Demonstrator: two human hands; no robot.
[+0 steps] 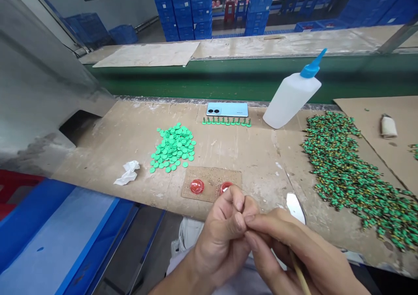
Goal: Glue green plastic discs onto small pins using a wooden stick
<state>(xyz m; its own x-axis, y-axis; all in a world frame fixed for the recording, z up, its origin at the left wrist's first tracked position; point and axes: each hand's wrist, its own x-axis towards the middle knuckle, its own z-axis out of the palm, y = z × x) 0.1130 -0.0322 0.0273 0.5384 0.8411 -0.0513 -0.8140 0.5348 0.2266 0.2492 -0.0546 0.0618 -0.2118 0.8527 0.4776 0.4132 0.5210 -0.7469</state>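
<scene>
My left hand (222,238) has its fingertips pressed together in front of me, meeting the fingertips of my right hand (290,247). Anything small between them is hidden. My right hand also holds a thin wooden stick (298,271) that points down toward me. Just beyond my left fingers, two red translucent caps (197,186) rest on a cork pad (212,177). A white blade (295,207) lies beside my right hand. Farther off are a pile of green discs (173,147), a row of small green figures (226,121) and a large heap of green-and-yellow parts (346,173).
A white glue bottle with a blue nozzle (290,99) lies tilted at the back of the wooden bench (257,155), near a blue phone (227,109). Crumpled tissue (129,173) lies at the left. Cardboard (382,142) holds a small roll at the right.
</scene>
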